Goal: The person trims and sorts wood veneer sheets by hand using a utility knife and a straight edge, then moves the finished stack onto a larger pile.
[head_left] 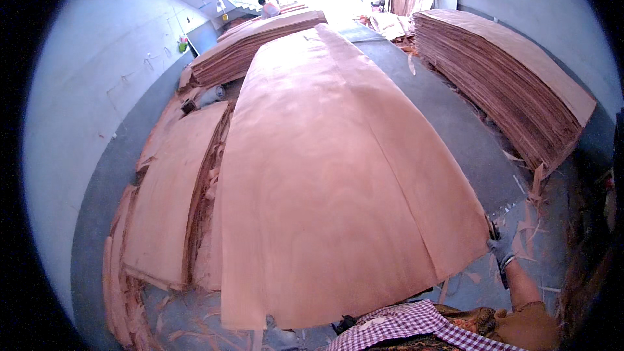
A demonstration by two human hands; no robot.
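A large, thin wood veneer sheet [325, 175] lies before me, wide at the near end and stretching far back. A long seam or overlap line runs down its right part. At the sheet's near right corner is my right hand [501, 247] in a grey glove, closed around a dark, long tool [504, 275] whose kind I cannot make out. The tool's upper end is beside the sheet's right edge. My left hand does not show. A small dark shape [344, 323] at the sheet's near edge is too unclear to name.
Veneer stacks stand at right [507, 84] and far left [260, 45]. Narrower veneer pieces [172, 201] lie along the left. Torn veneer scraps [528, 237] litter the grey floor [448, 117]. Another person [269, 8] is at the back, behind the far stack.
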